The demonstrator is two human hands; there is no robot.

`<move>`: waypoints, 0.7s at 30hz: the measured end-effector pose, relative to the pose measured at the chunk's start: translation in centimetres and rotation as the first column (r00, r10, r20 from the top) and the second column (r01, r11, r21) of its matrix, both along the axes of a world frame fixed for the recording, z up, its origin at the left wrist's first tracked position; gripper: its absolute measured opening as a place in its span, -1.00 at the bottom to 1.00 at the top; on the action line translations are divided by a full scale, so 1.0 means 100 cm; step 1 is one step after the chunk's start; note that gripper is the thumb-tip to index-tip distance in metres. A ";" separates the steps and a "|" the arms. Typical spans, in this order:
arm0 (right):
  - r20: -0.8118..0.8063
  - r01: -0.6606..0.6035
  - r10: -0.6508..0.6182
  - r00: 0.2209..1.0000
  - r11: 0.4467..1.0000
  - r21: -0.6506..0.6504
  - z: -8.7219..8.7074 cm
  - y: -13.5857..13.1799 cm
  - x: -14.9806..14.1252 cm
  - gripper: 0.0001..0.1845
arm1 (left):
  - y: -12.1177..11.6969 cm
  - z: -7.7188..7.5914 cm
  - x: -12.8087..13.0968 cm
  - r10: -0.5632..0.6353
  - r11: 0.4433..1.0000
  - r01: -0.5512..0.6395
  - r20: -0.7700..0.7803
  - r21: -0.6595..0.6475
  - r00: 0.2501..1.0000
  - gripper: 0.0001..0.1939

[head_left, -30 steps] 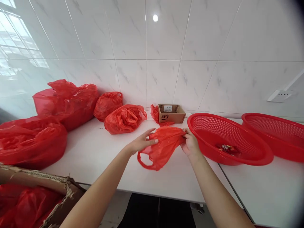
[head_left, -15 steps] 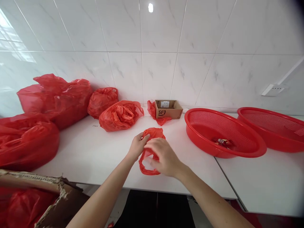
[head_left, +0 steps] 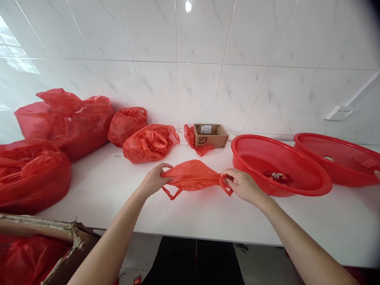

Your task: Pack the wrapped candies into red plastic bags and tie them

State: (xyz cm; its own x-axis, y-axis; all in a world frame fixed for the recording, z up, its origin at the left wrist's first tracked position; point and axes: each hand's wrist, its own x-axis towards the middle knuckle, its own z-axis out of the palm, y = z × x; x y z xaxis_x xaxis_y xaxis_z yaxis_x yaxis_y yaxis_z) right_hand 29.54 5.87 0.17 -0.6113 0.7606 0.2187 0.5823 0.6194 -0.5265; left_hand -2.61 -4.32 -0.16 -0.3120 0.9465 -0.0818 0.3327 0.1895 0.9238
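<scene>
A thin red plastic bag [head_left: 194, 176] is stretched sideways over the white table between my two hands. My left hand [head_left: 156, 180] pinches its left end, where a loose handle loop dangles. At the other end my right hand [head_left: 242, 184] has its fingers closed round the gathered handle. Behind the bag stands a small open cardboard box [head_left: 212, 140] with a red bag partly under it. To the right of my right hand is a red plastic basket [head_left: 282, 164] with a few small wrapped packets [head_left: 279, 177] at its bottom.
Several stuffed red bags [head_left: 151, 142] line the left and back of the table [head_left: 190, 217]. A torn carton [head_left: 86, 245] holding red plastic is at the lower left. Another red basket [head_left: 335, 170] stands at the right, with another person's hand [head_left: 377, 174] at its edge.
My hands have moved apart, and the bunched bag is now pulled out wide between them. Another person's fingers and a small pale object in the far right basket have come into view.
</scene>
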 end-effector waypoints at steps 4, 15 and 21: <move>-0.010 0.062 -0.063 0.998 0.997 -0.035 0.015 -0.007 0.011 -0.63 | -0.005 0.005 0.002 0.018 0.999 -0.015 -0.065 0.049 0.998 -0.43; 0.474 -0.147 -0.058 0.878 0.911 0.384 0.009 -0.035 -0.078 -0.65 | -0.004 0.012 0.033 -0.109 0.994 0.110 -0.024 0.019 0.994 -0.57; 0.710 -0.011 -0.139 0.691 0.979 0.202 0.015 0.016 -0.033 -0.53 | -0.015 -0.001 -0.016 0.152 0.988 -0.153 -0.106 0.004 0.983 -0.61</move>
State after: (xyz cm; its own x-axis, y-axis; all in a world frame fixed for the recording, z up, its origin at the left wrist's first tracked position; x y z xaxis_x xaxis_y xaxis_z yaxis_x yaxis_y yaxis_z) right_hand 26.23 7.45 1.71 -0.5886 0.7975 -0.1324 0.7762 0.6033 0.1830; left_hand -4.26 -5.86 -0.27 -0.4598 0.8869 -0.0443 0.3955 0.2492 0.8840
